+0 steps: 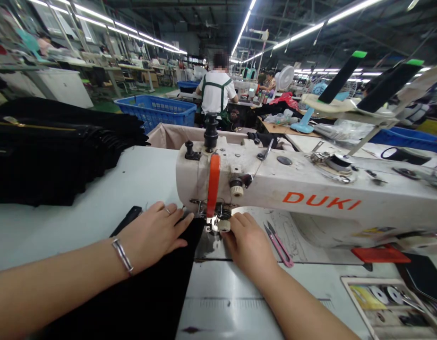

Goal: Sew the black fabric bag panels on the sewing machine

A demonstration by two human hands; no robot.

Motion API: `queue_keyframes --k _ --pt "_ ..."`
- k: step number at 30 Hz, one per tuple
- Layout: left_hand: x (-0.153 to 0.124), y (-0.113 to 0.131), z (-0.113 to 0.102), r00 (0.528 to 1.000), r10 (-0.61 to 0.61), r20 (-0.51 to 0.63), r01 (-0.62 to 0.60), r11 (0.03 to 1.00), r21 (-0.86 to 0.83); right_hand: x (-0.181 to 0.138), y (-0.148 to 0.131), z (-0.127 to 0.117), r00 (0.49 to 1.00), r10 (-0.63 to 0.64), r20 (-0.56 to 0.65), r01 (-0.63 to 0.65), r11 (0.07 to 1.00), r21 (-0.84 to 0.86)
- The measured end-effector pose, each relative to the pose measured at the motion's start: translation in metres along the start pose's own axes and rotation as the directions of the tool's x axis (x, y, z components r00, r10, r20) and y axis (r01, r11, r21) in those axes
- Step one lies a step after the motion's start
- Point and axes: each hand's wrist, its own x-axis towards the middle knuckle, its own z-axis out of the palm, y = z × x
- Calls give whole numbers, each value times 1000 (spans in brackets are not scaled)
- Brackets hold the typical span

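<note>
My left hand (156,233) lies flat with fingers spread on a piece of black fabric (147,297), fingertips close to the presser foot (214,224) of a white sewing machine (310,198). My right hand (248,243) rests on the machine bed just right of the presser foot, fingers curled with the tips at the foot and the fabric edge. Whether it pinches the fabric is hidden. An orange guard (213,184) hangs over the needle area.
A stack of black garments (55,151) lies at the left of the table (62,222). Pink thread snips (280,245) lie right of my right hand. A tray of bobbins (388,302) sits at lower right. A person in a white shirt (218,92) sits ahead, near a blue basket (156,111).
</note>
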Motion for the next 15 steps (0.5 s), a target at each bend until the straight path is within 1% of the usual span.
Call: queue_keyframes --k 2,4,5,6,8,9,10,11,15 --pt "-8 11 6 997 81 -4 -81 997 -9 0 1 3 999 24 -38 -25 999 -41" --pt "-15 22 15 989 142 -36 -144 987 -67 -1 0 5 998 -10 -65 6 998 -64" --pt "-18 27 18 989 142 -51 -147 985 -94 -2 0 6 995 -64 -71 60 996 -59" --pt "-20 32 21 990 126 -56 -132 985 -109 -3 -1 7 987 -147 -66 144 989 -43" --pt "-23 41 23 996 82 -45 -86 991 -104 -6 -4 8 942 -332 -41 333 943 16" --pt "-24 44 22 996 74 -38 -78 992 -95 -7 -6 9 918 -395 -31 397 917 48" --pt "-25 47 21 997 73 -33 -75 993 -87 -9 -9 10 904 -426 -26 427 901 73" --pt "-25 48 19 997 74 -28 -77 993 -87 -10 -11 11 901 -432 -26 433 897 90" --pt "-19 44 13 996 88 -30 -92 985 -146 -12 -16 14 924 -381 -12 380 919 108"
